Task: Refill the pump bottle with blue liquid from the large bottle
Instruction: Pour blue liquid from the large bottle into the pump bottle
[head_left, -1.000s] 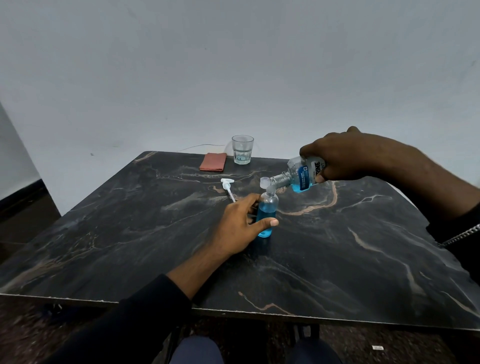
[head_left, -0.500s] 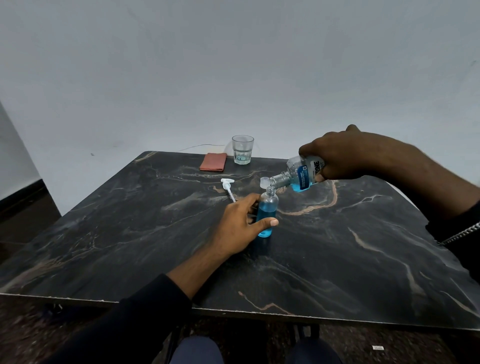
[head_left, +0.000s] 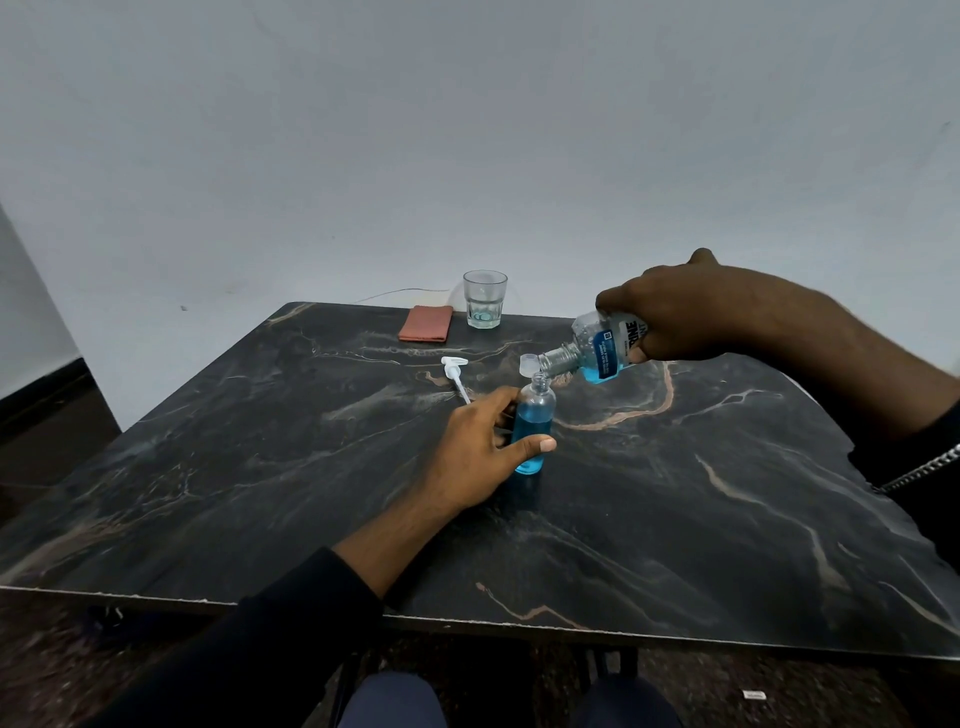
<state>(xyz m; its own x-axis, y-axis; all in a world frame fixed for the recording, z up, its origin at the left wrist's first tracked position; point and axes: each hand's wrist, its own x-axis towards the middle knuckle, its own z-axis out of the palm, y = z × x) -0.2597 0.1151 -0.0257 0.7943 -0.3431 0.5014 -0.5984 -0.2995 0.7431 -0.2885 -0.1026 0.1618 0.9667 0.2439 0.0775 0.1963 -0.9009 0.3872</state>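
A small clear pump bottle stands upright at the middle of the dark marble table, open at the top and mostly full of blue liquid. My left hand grips its lower body from the left. My right hand holds the large clear bottle tilted down to the left, its neck right over the small bottle's mouth. A little blue liquid sits in the large bottle's low side. A small clear cap lies just behind. The white pump head lies on the table to the left.
At the table's far edge stand a drinking glass and a flat reddish-brown wallet. A thin wire runs behind them along the wall. The table's near edge is close to my knees.
The large bottle's neck has shifted very slightly over the small bottle's mouth. Both hands keep their holds.
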